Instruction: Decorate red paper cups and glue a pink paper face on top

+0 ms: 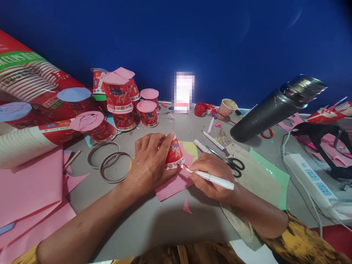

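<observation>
My left hand [152, 157] is closed around a red printed paper cup [174, 152], which lies tilted on a pink paper sheet [170, 189]. In my right hand [213, 174] is a white marker [216, 179], pinched between thumb and fingers. Its tip meets the cup near the rim, or very close to it; the exact contact cannot be made out. A yellow piece of paper [191, 148] shows behind the cup. Black-handled scissors [236, 167] lie just beyond my right hand, and two grey tape rings [115, 167] rest to the left of my left hand.
Upturned red cups topped with pink paper [118, 91] stand at the back left, near a stack of white cups [35, 143]. A black thermos [264, 113] leans at the right, with a power strip [313, 183] beyond it. Several markers and a cloth [253, 176] lie about.
</observation>
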### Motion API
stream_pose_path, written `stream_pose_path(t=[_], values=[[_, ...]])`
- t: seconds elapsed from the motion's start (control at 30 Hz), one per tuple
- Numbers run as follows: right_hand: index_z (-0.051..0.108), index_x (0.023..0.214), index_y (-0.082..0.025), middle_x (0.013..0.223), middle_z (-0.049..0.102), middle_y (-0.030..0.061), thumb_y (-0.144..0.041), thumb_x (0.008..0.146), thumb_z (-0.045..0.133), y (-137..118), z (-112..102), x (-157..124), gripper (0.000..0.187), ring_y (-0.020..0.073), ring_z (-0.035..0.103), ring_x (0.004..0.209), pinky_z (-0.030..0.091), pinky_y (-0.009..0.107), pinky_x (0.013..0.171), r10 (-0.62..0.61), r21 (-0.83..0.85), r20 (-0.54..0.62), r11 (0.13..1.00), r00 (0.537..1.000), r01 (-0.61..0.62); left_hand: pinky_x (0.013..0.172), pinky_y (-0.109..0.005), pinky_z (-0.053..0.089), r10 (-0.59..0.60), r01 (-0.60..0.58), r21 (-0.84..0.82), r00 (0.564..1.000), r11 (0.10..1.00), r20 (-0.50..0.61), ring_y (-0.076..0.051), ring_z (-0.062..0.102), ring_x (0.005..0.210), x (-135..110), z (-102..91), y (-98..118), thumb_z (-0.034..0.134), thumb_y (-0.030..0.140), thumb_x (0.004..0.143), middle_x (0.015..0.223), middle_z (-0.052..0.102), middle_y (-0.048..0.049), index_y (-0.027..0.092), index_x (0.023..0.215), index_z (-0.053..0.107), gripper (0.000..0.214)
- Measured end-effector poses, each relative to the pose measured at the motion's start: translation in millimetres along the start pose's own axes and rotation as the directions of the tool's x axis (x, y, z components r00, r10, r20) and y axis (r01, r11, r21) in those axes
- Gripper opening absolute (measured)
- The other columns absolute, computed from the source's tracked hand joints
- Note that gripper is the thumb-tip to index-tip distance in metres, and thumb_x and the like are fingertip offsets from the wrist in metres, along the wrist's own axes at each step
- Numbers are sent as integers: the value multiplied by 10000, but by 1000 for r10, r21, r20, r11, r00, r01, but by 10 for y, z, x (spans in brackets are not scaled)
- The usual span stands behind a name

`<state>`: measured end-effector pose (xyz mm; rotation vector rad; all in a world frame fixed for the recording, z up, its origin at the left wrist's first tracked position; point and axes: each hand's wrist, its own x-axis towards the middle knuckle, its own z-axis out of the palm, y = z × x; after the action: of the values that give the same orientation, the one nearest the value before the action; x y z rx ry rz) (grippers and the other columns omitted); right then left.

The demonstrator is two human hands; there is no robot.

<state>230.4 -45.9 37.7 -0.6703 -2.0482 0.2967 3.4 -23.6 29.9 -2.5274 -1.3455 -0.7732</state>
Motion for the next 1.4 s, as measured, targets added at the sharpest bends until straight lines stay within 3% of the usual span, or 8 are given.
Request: stream_pose_path(t=[0.2, 0.33, 0.5, 0.67, 0.83, 0.97, 1.1, 1.4], values=[[677, 1052, -212, 820, 769, 31, -154, 1002, 635, 11, -55, -4, 88, 170, 699, 703, 567, 291, 694, 50, -29, -36, 998, 998, -51, 970, -574, 500, -13, 11, -44, 999, 999, -36, -412, 605, 1150, 9, 8, -21, 764, 429, 874, 1275, 608, -199, 162, 1489, 444, 743], [679, 1065, -224, 834, 765, 35, -145, 1004, 615, 81, -111, -53, 118, 181, 707, 710, 564, 293, 679, 143, -116, -135, 980, 980, -159, 1065, -576, 498, -87, 72, -235, 995, 969, -58, -396, 587, 1282, 0, 83, -89, 750, 258, 837, 1373, 579, -188, 203, 1497, 413, 743], [683, 1126, -225, 913, 788, 57, -135, 1007, 619, 189, -148, -93, 162, 196, 739, 787, 584, 314, 740, 152, -108, -220, 978, 964, -179, 1120, -534, 522, -232, 206, -499, 973, 842, 11, -335, 591, 1338, -15, 191, -182, 723, 196, 813, 1435, 552, -150, 231, 1484, 395, 748], [694, 1121, -221, 882, 780, 52, -137, 1011, 626, 205, -165, -57, 153, 196, 723, 759, 569, 327, 713, 126, -91, -212, 985, 969, -148, 1195, -538, 491, -285, 314, -650, 946, 692, 154, -315, 591, 1402, 1, 206, -194, 744, 219, 817, 1489, 547, -133, 251, 1485, 395, 754], [721, 1076, -209, 857, 774, 49, -143, 1013, 624, 157, -174, -20, 133, 185, 696, 742, 567, 329, 709, 59, 0, -201, 998, 978, -60, 1198, -545, 494, -281, 313, -652, 947, 691, 157, -323, 571, 1439, -7, 230, -196, 753, 219, 822, 1515, 546, -137, 257, 1500, 403, 764], [724, 1081, -199, 837, 768, 54, -164, 1009, 638, 112, -162, -14, 118, 192, 702, 746, 574, 334, 702, 71, 66, -166, 996, 983, -61, 1188, -550, 505, -251, 287, -623, 957, 728, 147, -325, 583, 1425, -30, 263, -200, 758, 228, 833, 1512, 557, -147, 245, 1516, 395, 773], [721, 1067, -189, 829, 770, 61, -185, 1013, 639, 108, -141, -17, 98, 192, 689, 726, 565, 337, 693, 59, 52, -117, 997, 991, -53, 1199, -546, 498, -221, 262, -616, 965, 743, 144, -315, 585, 1422, -35, 283, -201, 747, 215, 830, 1512, 558, -147, 238, 1517, 393, 773], [705, 1091, -199, 837, 781, 55, -169, 999, 656, 147, -80, -53, 109, 193, 694, 734, 559, 328, 705, 47, 47, -124, 998, 991, -41, 1216, -575, 474, -202, 254, -616, 967, 746, 154, -327, 564, 1441, -45, 287, -200, 728, 187, 819, 1523, 551, -150, 265, 1520, 385, 785]])
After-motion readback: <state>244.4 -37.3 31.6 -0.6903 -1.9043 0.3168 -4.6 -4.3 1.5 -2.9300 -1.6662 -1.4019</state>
